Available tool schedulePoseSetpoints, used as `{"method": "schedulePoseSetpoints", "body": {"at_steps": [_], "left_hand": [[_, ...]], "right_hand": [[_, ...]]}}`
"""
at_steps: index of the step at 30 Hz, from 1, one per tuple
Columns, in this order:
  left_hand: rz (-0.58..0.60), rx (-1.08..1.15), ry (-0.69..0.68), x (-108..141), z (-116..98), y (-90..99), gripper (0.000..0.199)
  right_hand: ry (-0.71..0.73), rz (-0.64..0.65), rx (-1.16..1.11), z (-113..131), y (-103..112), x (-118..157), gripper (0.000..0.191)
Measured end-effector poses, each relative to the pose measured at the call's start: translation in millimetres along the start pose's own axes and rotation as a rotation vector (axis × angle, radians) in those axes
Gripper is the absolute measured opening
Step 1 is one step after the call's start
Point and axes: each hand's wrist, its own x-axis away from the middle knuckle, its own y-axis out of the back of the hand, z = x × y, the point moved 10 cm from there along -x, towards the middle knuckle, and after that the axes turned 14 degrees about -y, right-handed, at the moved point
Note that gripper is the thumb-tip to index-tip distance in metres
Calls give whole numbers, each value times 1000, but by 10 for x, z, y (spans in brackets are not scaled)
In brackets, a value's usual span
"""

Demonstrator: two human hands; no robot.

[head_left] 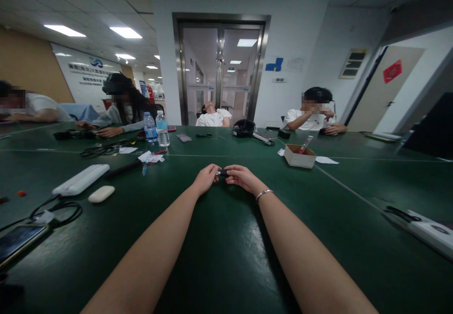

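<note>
Both arms reach forward over the green table (215, 252). Between my hands is a small black tube with a silver end (222, 173), lying roughly level just above the tabletop. My left hand (205, 180) is closed, pinching the silver end in its fingertips. The fingers of my right hand (242, 178), which has a bracelet (264, 194) at the wrist, are closed on the black end. Fingertips cover parts of the tube, so its exact kind does not show.
Leftward lie a white power bank (81, 180), a white rounded case (101, 194), a phone (23, 241) and cables. Two water bottles (163, 130) stand farther back. To the right are a small box (300, 157) and a white power strip (433, 231). Several people sit around the table.
</note>
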Motion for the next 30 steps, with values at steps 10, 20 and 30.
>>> {"method": "schedulePoseSetpoints", "body": {"at_steps": [10, 20, 30], "left_hand": [[8, -30, -16, 23, -98, 6, 34], [-28, -55, -18, -5, -23, 39, 26], [1, -48, -1, 5, -16, 11, 33]], "right_hand": [[-2, 3, 1, -10, 10, -23, 20], [-1, -1, -6, -6, 16, -20, 19], [-1, -3, -17, 4, 1, 4, 19]]}}
